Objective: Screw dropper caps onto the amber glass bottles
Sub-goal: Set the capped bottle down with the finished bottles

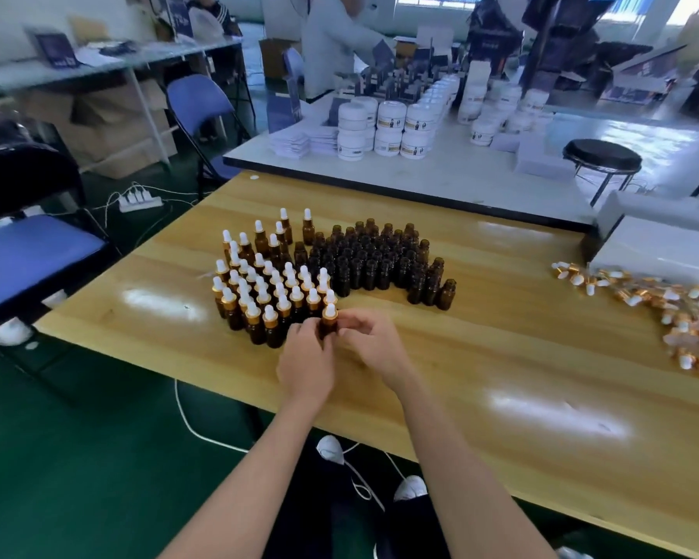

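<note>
An amber glass bottle [328,324] with a gold-and-white dropper cap [330,310] stands at the near edge of the capped group. My left hand [305,365] grips its body from the left. My right hand [370,340] is just to its right, fingers curled, fingertips at the bottle's neck. Several capped bottles [263,284] stand in a cluster to the left. Several uncapped amber bottles [380,256] stand behind and to the right. A pile of loose dropper caps [678,312] lies at the table's right edge.
The wooden table [501,357] holds a white box [658,248] at the far right. A white table with white jars [392,127] stands behind. A blue folding chair [29,256] is on the left, a black stool [602,157] at back right.
</note>
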